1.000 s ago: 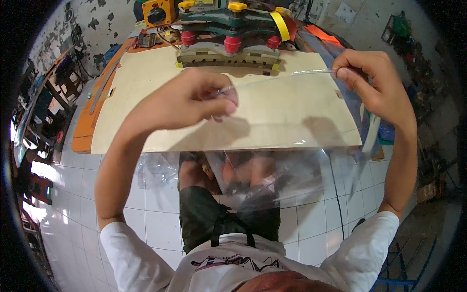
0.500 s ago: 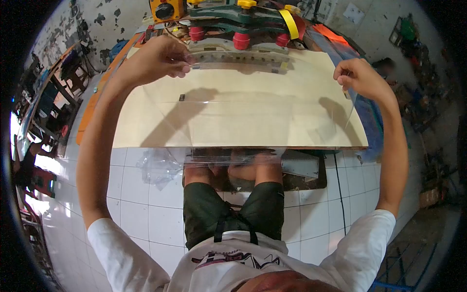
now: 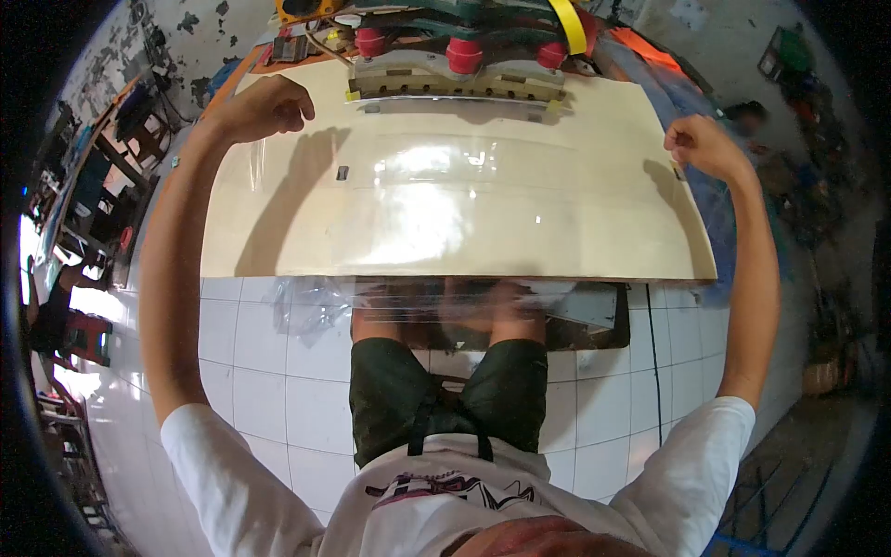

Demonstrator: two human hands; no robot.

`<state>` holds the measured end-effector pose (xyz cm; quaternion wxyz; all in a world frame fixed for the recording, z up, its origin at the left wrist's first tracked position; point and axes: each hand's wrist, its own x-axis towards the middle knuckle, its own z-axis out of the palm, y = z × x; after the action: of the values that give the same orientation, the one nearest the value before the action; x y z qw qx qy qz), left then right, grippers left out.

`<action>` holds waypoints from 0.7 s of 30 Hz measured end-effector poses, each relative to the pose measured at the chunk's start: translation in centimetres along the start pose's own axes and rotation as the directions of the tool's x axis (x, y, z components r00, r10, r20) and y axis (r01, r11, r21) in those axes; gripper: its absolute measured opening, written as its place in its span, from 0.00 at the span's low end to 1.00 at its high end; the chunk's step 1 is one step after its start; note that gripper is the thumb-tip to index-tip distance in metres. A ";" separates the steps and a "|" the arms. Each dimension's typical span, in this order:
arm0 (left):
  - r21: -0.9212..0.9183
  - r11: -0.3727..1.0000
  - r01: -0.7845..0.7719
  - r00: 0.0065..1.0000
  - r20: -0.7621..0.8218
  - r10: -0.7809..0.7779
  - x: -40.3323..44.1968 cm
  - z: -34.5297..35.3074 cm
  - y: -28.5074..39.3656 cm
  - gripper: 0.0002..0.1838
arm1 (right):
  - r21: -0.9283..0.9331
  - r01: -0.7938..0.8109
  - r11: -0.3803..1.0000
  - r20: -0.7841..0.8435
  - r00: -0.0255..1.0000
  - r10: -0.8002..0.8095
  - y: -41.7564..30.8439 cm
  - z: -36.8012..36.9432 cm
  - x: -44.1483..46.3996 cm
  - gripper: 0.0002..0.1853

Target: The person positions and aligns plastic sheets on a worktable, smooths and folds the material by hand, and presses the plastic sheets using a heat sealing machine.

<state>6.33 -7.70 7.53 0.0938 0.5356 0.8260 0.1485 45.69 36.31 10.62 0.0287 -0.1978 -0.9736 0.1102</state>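
Observation:
A clear plastic sheet (image 3: 418, 218) spreads over the cream-coloured board (image 3: 622, 223), catching bright glare in its middle and hanging past the near edge. My left hand (image 3: 274, 109) is closed in a pinch above the board's far left part, with the film's faint glints just below it. On the far right, my right hand (image 3: 701, 148) is also closed, fingers curled at the board's side edge. Both hands seem to grip the sheet's sides, though its edges are hard to see. Small dark marks (image 3: 342, 173) show on the board.
Behind the board stands a green machine with red knobs (image 3: 464, 56) and a toothed metal bar (image 3: 455, 89). A yellow strip (image 3: 568, 26) and orange sheet (image 3: 645, 48) are at the back. Crumpled clear plastic (image 3: 316, 306) hangs below the front edge.
My left hand has moved left, away from the machine's bar, and my right hand slightly right. The clear sheet now shows strong glare in the middle.

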 end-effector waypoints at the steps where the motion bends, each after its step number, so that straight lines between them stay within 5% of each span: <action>1: -0.014 1.000 -0.010 1.000 -0.022 0.009 0.1 0.3 -0.4 0.08 | 0.003 0.005 1.000 0.008 1.000 -0.005 0.7 0.3 0.1 0.06; 8: 0.007 1.000 0.026 1.000 -0.003 -0.026 2.2 3.0 -1.7 0.10 | 0.011 -0.121 0.993 0.097 0.988 0.120 8.1 2.7 0.9 0.04; 10: 0.044 0.999 0.014 0.999 -0.047 -0.012 2.7 3.7 -2.0 0.11 | 0.136 -0.112 0.984 0.032 0.994 0.108 9.3 3.6 0.8 0.03; 14: 0.041 0.997 0.059 0.996 -0.072 -0.056 2.9 4.9 -1.8 0.12 | 0.089 -0.204 0.975 -0.027 0.978 0.207 9.3 3.4 0.4 0.06; 16: 0.471 0.865 0.173 0.950 -0.311 -0.021 1.9 6.3 -0.2 0.14 | -0.185 -0.289 0.939 -0.104 0.956 0.273 8.3 3.0 -0.3 0.09; 18: 0.582 0.807 0.096 0.867 -0.448 0.220 1.0 7.9 0.0 0.18 | -0.195 -0.244 0.950 -0.068 0.970 0.235 13.5 2.3 -1.3 0.13; 20: 0.426 0.904 -0.021 0.853 -0.464 0.238 -0.8 9.2 2.6 0.17 | 0.234 -0.186 0.954 -0.024 0.980 0.197 19.1 2.1 -2.6 0.17; 21: 0.269 0.954 -0.131 0.888 -0.396 0.234 -1.8 9.5 4.2 0.17 | 0.231 -0.181 0.956 -0.019 0.981 0.191 18.7 2.1 -3.2 0.17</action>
<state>13.65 -6.31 0.04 -0.1661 0.5735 0.7838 0.1708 55.54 51.44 4.32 0.0609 -0.2862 -0.9308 0.2193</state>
